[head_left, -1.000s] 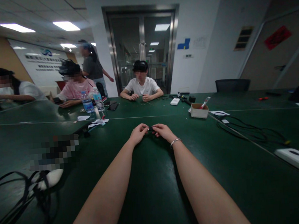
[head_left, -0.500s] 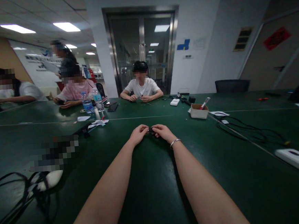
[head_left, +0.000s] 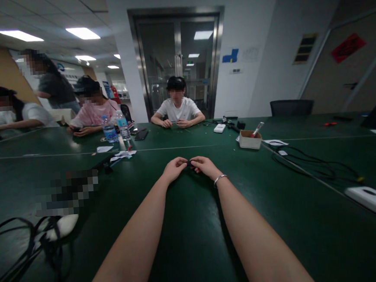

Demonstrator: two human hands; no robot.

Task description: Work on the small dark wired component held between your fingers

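Both arms stretch forward over the dark green table (head_left: 195, 227). Between the fingertips of my two hands is a small black object (head_left: 189, 163), too small to make out in detail. My left hand (head_left: 175, 168) pinches it from the left side. From the right, my right hand (head_left: 205, 166) grips it with thumb and fingers; a silver bracelet (head_left: 220, 180) circles that wrist. The fingers mostly cover the object.
Across the table sits a person (head_left: 178, 109); other people are at the left. Bottles (head_left: 109, 130), a phone (head_left: 141, 134) and papers (head_left: 123, 155) lie left. Rightward are a small box (head_left: 250, 140), black cables (head_left: 320, 161) and a white device (head_left: 375, 202). Cables (head_left: 21, 254) lie near left.
The standing person in the left background has moved left. My hands and the small black object are almost unchanged.
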